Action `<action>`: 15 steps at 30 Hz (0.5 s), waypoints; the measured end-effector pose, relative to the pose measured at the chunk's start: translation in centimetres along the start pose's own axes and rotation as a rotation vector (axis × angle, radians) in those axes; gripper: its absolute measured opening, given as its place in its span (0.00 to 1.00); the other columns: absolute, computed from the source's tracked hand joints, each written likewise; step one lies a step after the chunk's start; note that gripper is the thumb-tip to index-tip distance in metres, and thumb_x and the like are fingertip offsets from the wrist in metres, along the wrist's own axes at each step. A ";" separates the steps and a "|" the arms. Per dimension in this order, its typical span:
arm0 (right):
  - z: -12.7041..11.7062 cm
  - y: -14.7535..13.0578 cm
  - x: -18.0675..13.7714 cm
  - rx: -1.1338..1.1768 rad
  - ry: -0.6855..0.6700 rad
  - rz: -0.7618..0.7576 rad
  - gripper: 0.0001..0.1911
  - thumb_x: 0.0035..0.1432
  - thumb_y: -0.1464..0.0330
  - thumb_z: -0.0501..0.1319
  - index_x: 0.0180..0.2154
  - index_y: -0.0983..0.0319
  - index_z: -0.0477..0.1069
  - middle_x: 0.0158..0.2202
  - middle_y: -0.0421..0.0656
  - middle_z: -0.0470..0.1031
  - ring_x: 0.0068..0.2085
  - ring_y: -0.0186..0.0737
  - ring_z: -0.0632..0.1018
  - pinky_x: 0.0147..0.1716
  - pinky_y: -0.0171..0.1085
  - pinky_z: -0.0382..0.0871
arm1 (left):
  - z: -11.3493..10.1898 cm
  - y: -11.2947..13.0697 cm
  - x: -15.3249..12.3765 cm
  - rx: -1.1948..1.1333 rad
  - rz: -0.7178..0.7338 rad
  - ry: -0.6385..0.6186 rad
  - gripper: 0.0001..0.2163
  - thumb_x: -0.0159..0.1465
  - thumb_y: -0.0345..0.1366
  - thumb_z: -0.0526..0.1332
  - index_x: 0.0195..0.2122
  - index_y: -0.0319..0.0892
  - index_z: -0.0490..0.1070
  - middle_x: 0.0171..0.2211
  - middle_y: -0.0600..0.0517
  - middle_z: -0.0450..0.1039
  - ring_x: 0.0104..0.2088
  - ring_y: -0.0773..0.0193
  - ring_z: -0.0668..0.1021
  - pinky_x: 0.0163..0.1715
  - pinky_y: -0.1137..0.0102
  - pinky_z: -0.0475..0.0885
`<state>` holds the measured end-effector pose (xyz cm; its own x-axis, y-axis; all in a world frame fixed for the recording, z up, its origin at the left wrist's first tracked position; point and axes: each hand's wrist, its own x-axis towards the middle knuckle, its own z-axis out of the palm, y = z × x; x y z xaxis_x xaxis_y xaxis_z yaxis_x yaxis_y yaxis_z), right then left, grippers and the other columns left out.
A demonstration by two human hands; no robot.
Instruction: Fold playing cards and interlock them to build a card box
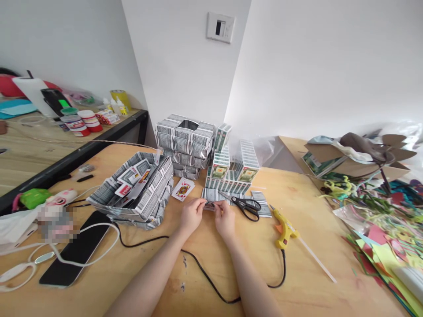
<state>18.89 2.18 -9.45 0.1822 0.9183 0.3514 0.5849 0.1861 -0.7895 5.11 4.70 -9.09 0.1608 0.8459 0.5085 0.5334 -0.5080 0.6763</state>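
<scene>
Both my hands meet at the middle of the wooden table [297, 281]. My left hand [191, 215] and my right hand [225, 219] pinch a small folded playing card [209, 205] between their fingertips, just above the tabletop. Right behind it lie flat cards [211, 194] and black scissors [245, 206]. A loose face-up card [183, 189] lies to the left of my hands. A woven card basket [137, 191] sits further left, and a taller card structure [185, 141] stands behind.
A yellow glue gun [285, 228] with a black cord [205, 275] lies right of my hands. Card boxes [231, 167] are stacked behind. A dark phone [74, 255] and white cable lie at left; coloured paper scraps [386, 233] crowd the right edge.
</scene>
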 end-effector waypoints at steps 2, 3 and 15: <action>0.0 0.1 0.0 -0.020 0.011 0.018 0.07 0.56 0.69 0.50 0.31 0.60 0.65 0.26 0.42 0.74 0.28 0.38 0.75 0.28 0.34 0.66 | 0.1 0.1 -0.1 0.003 0.005 -0.004 0.09 0.59 0.27 0.51 0.35 0.42 0.69 0.33 0.50 0.75 0.34 0.65 0.76 0.35 0.71 0.71; 0.0 0.1 0.0 -0.024 0.010 0.024 0.07 0.55 0.69 0.50 0.31 0.60 0.65 0.26 0.42 0.74 0.28 0.38 0.75 0.29 0.34 0.66 | 0.1 0.1 -0.1 0.008 0.002 -0.006 0.10 0.58 0.26 0.51 0.36 0.42 0.69 0.34 0.50 0.75 0.34 0.65 0.76 0.35 0.71 0.71; -0.1 0.0 0.1 0.024 0.027 0.040 0.08 0.56 0.69 0.46 0.33 0.59 0.63 0.26 0.41 0.72 0.26 0.39 0.73 0.28 0.35 0.65 | 0.0 0.2 0.1 -0.016 -0.041 -0.078 0.12 0.57 0.25 0.50 0.39 0.42 0.69 0.36 0.49 0.74 0.37 0.63 0.76 0.37 0.69 0.71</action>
<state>18.96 2.21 -9.43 0.2267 0.9154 0.3325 0.5572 0.1581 -0.8152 5.24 4.66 -8.90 0.2033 0.8760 0.4373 0.5276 -0.4743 0.7048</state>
